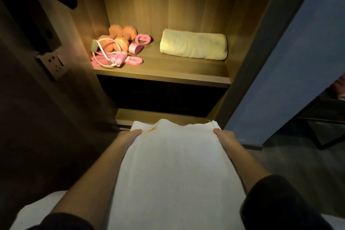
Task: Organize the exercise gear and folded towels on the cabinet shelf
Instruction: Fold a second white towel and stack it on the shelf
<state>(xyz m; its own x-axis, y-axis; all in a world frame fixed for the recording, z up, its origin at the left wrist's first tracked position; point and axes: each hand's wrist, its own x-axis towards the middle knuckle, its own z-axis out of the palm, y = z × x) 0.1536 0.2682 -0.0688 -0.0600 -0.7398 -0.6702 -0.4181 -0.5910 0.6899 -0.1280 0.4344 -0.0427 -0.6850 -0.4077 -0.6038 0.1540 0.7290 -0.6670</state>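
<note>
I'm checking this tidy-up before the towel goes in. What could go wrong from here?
1. The white towel is held only at its far edge by the left grip and right grip; it may sag or unfold.
2. The shelf gap between the folded towel and jump rope looks tight; setting it there might snag the rope or nudge the dumbbells.
</note>
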